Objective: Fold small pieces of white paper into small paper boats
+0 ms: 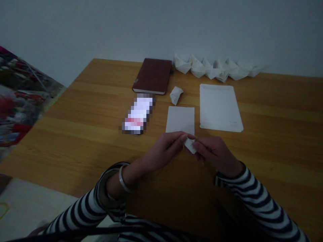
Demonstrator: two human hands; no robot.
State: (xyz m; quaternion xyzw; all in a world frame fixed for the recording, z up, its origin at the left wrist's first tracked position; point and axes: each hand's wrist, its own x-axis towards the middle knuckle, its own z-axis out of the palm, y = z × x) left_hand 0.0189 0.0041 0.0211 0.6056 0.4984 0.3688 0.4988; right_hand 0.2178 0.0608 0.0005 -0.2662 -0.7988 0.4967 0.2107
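A small folded piece of white paper (pixel 190 146) is pinched between my two hands above the near part of the table. My left hand (pixel 168 148) grips its left edge with thumb and fingers. From the other side, my right hand (pixel 213 151) holds its right edge, thumb on top. Just beyond my fingers lies a flat lined sheet of paper (pixel 180 119), its near edge partly covered by my left hand. Farther back sits a small folded paper piece (pixel 176 95).
A stack of lined paper (pixel 220 107) lies to the right on the wooden table (pixel 83 127). Several folded paper shapes (pixel 198 69) line the wall. A brown notebook (pixel 153 75) and a blurred-out phone (pixel 138 113) are on the left. Mixed items fill the floor beyond the left edge.
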